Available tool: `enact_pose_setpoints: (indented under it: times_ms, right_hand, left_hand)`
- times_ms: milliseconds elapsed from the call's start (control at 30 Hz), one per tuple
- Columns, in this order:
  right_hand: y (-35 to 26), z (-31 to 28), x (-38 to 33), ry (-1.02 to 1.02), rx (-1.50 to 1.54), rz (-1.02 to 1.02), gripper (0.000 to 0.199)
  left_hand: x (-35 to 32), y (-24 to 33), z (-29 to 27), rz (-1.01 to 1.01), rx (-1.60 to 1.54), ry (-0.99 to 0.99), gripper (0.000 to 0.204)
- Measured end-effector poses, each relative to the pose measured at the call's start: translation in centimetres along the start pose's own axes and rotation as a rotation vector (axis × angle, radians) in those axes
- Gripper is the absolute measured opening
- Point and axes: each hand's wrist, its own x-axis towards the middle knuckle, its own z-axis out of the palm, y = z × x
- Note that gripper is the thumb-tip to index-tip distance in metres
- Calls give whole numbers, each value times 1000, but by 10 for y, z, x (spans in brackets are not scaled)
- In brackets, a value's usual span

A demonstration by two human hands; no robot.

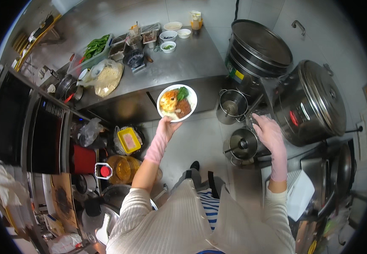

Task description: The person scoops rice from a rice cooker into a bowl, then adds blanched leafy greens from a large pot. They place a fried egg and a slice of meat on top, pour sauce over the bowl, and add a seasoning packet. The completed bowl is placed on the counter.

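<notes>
My left hand (165, 134), in a pink glove, grips the near rim of a white bowl (161, 111) and holds it up over the floor. In the bowl lie a fried egg (168, 101), green leaves (182, 92) and a brown minced topping (183, 108), with some white food at the edge. My right hand (268, 130), also gloved in pink, reaches out above the right-hand pots with its fingers apart. A steel pot (256, 146) with a dark ladle (243, 144) in it stands beside that hand. Another steel pot (232, 106) is just beyond. Shiny clear material lies near my right fingertips.
Along the back runs a steel counter (192, 63) with small bowls, a bag of pale crumbs (108, 79) and a tub of greens (96, 47). Large lidded steel vessels (319, 101) stand at right. An oil jug (122, 169) and yellow basket (129, 140) are at lower left.
</notes>
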Motion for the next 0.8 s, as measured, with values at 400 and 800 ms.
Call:
enact_pose_setpoints:
  times_ms: [400,800]
  right_hand:
    - [125,52,162,-243,85,208,40]
    - [116,108,373,-264,180,-14,34]
  left_hand:
    - [344,9,37,8,-61,80,50]
    - [436,101,-10,-187,912,227,31]
